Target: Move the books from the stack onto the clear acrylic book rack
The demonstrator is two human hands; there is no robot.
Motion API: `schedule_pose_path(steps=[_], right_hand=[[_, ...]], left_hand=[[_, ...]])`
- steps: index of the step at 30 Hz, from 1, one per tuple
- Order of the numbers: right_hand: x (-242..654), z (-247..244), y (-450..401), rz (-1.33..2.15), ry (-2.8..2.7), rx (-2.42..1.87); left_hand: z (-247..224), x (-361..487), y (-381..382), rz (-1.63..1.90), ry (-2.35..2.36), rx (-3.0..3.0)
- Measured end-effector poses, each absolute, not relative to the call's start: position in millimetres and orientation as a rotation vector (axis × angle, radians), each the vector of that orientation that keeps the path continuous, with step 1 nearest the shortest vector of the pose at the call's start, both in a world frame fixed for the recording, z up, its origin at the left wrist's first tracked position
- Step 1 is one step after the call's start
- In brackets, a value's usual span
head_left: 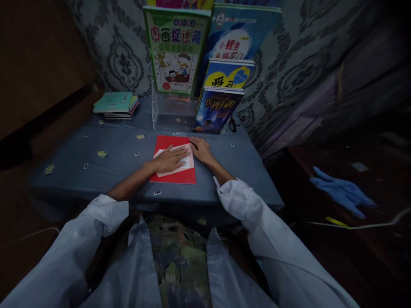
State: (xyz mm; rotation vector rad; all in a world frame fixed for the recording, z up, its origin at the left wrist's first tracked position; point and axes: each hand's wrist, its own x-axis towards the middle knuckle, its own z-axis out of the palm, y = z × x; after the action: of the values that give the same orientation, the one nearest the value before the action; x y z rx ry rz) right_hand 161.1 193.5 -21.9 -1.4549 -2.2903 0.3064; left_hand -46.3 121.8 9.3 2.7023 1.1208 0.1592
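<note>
A flat red sheet or booklet [183, 177] lies near the front of the cloth-covered table, with a smaller pale pink printed paper [163, 173] set at a slant on top. My left hand [171, 158] rests flat across the pink paper, fingers stretched out to the right, hiding part of its print. At the upper right edge of the red piece, my right hand [201, 149] lies with its fingers extended, touching the corner. Neither hand is closed around anything.
Behind, a clear acrylic stand [170, 115] holds a green picture book [176, 51]. Beside it stand a dark blue book [218, 110] and other books in tiers. A small book stack [115, 105] sits at the back left. A blue glove [342, 190] lies on a dark surface at right.
</note>
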Motion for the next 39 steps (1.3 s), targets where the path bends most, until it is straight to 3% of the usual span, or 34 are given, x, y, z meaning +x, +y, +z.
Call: schedule_pose_path(steps=[17, 21, 28, 31, 39], right_hand=[[157.8, -16.0, 188.9, 0.269, -2.325, -1.477], [157.3, -13.6, 184.6, 0.23, -2.344, -1.487], [150.5, -3.2, 172.5, 0.072, -2.415, -1.52], [131.3, 5.3, 170.0, -0.028, -2.568, -1.376], [64.4, 1.8, 160.8, 0.187, -2.685, -0.953]], left_hand=[[16.7, -40.3, 40.3, 0.303, 0.715, 2.705], [12.2, -58.2, 65.2, 0.333, 0.753, 2.634], [2.6, -118.3, 157.2, 0.426, 1.335, 2.485], [-1.6, -132.7, 181.1, 0.512, 1.358, 2.401], [-21.5, -139.2, 192.8, 0.763, 1.229, 2.308]])
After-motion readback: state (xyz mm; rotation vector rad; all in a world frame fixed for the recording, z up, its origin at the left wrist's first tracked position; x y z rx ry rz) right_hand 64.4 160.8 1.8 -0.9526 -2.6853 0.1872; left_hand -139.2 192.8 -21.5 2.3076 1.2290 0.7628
